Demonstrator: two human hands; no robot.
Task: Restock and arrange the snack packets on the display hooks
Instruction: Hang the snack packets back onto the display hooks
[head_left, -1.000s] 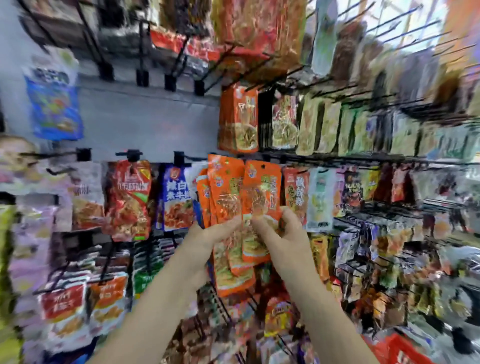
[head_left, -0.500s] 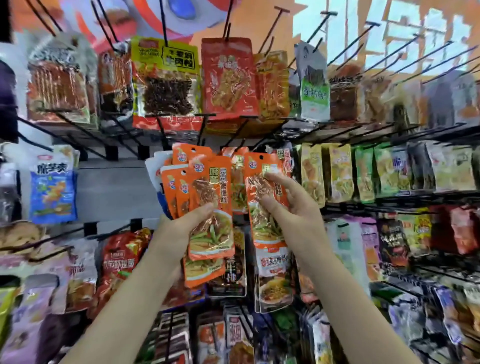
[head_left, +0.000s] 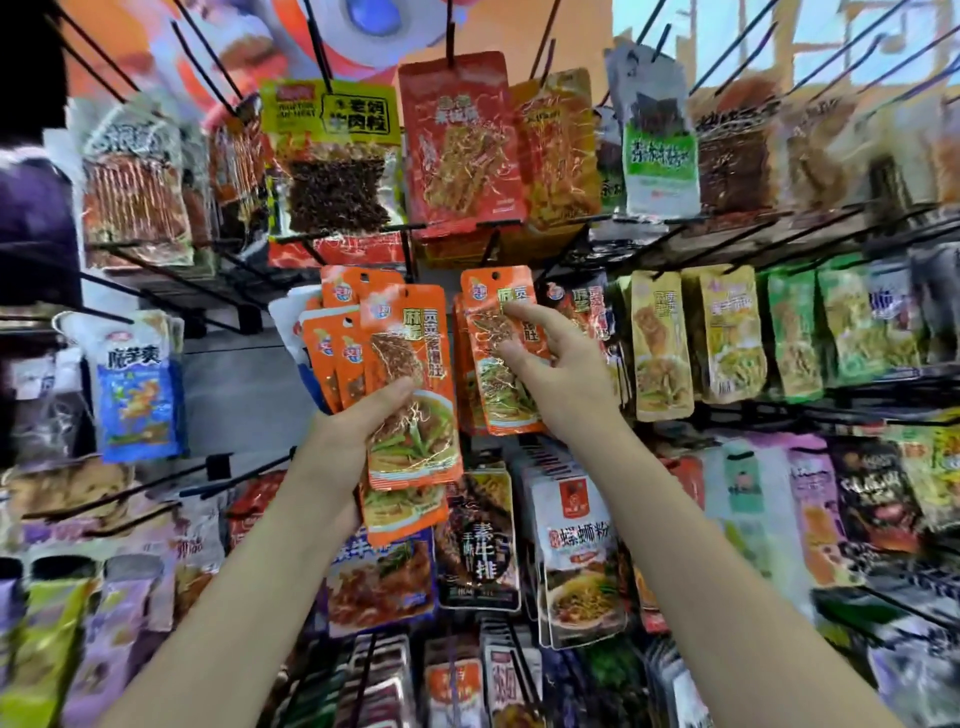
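Your left hand (head_left: 358, 431) grips a bunch of orange packets (head_left: 410, 395), thumb on the front one. At 3 o'clock from it, your right hand (head_left: 556, 374) pinches one more orange packet (head_left: 493, 358), held up under the black hook (head_left: 493, 244) at 12 o'clock.
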